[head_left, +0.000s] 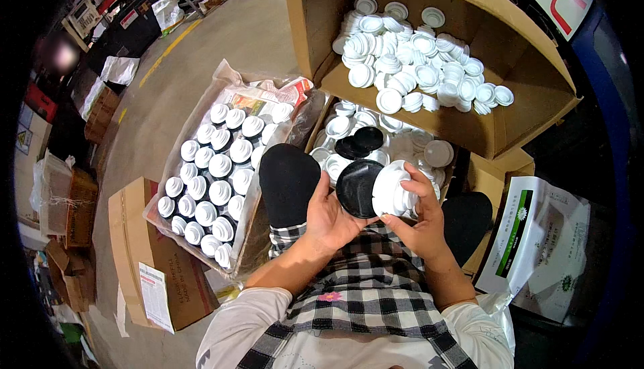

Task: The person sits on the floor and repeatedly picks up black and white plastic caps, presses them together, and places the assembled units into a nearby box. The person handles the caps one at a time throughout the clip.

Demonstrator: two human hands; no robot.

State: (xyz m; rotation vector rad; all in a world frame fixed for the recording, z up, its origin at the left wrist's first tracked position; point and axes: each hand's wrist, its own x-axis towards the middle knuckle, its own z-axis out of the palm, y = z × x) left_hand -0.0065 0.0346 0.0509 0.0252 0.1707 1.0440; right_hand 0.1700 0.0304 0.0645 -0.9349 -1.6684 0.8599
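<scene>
Gripping black disc (357,188), white cap (392,191)

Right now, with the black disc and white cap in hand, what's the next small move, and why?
Probably press the black disc fully against the white cap. The left hand holds the disc beside the cap gripped by the right hand; they touch, but I cannot tell if seated.

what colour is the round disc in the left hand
Black. The disc held by the left hand shows best in the head view.
</scene>
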